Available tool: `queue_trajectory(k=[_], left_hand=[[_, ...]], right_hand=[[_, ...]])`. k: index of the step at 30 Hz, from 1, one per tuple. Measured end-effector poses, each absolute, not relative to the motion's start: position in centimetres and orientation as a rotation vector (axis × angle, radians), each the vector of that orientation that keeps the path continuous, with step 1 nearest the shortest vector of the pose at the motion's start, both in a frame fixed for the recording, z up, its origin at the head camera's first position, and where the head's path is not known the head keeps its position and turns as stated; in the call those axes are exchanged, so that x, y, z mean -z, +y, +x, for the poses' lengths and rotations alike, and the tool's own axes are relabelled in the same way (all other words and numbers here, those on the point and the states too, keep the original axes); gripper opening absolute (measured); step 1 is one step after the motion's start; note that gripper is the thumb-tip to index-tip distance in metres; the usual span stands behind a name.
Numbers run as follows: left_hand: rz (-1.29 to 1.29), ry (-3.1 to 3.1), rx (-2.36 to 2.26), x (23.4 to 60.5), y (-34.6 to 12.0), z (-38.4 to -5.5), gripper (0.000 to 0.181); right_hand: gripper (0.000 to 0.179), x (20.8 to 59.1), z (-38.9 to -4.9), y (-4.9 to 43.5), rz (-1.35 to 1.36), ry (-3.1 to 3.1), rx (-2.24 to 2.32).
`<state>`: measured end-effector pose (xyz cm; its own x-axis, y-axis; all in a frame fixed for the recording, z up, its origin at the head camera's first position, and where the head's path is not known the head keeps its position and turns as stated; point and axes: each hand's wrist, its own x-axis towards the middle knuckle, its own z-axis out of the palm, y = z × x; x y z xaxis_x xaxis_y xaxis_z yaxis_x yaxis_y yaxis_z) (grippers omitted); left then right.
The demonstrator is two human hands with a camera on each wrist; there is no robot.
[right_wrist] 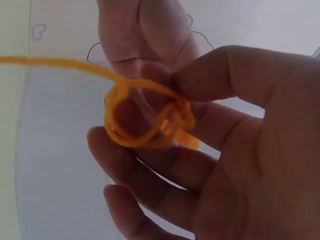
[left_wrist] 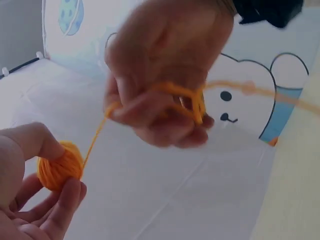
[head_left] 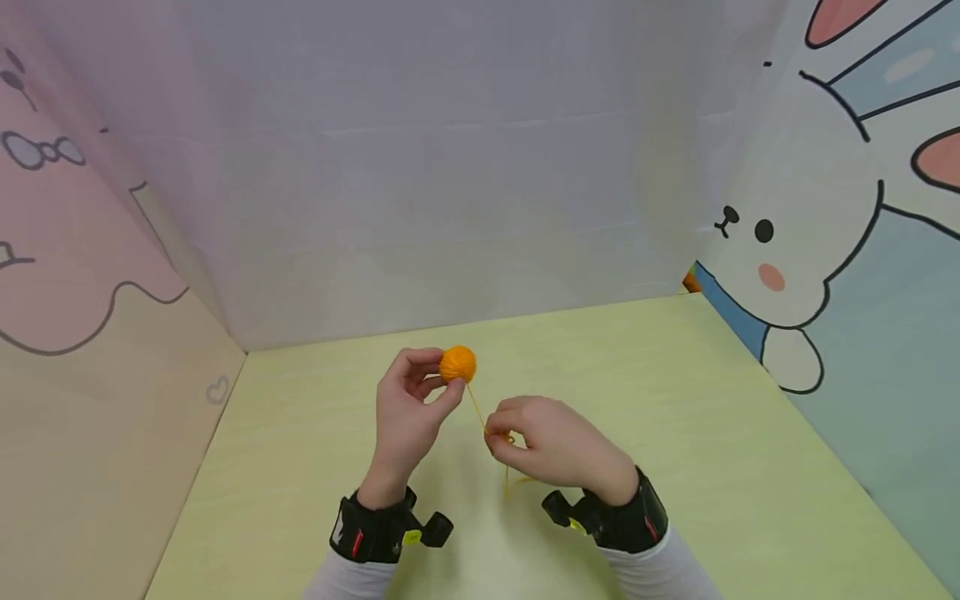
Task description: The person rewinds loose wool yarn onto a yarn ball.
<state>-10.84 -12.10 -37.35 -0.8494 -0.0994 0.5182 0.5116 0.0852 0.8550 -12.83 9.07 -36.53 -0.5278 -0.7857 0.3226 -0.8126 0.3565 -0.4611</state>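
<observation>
A small orange ball of yarn is held between the thumb and fingers of my left hand, above the table. From the ball a thin yarn strand runs taut to my right hand, lower and to the right. In the right wrist view, my right thumb and index finger pinch the yarn beside a loose loop, which lies across the fingers. A loose tail of yarn leads away from that loop. Part of the ball is hidden behind the right hand's fingers there.
A pale yellow-green table lies under both hands. White curtain hangs along its back edge. Printed panels stand at the sides, pink and cream on the left, a rabbit on the right. Each wrist wears a black camera band.
</observation>
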Motion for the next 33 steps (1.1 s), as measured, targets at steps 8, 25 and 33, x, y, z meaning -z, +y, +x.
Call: queue_trajectory(k=[8, 25, 33], left_hand=[[-0.512, -2.24, 1.388, 37.2, -12.1, -10.7, 0.037], [-1.132, -2.269, 1.818, 37.0, -12.8, -10.0, 0.041], [-1.068, -1.881, 2.097, 37.4, -13.2, -10.3, 0.034]], right_hand=[[0.015, 35.7, -12.0, 9.9, 1.433, -2.26, -1.14], [0.009, 35.7, -14.5, 11.2, 0.985, -2.33, -1.251], [0.015, 36.7, -14.4, 9.9, 1.22, -2.684, -1.175]])
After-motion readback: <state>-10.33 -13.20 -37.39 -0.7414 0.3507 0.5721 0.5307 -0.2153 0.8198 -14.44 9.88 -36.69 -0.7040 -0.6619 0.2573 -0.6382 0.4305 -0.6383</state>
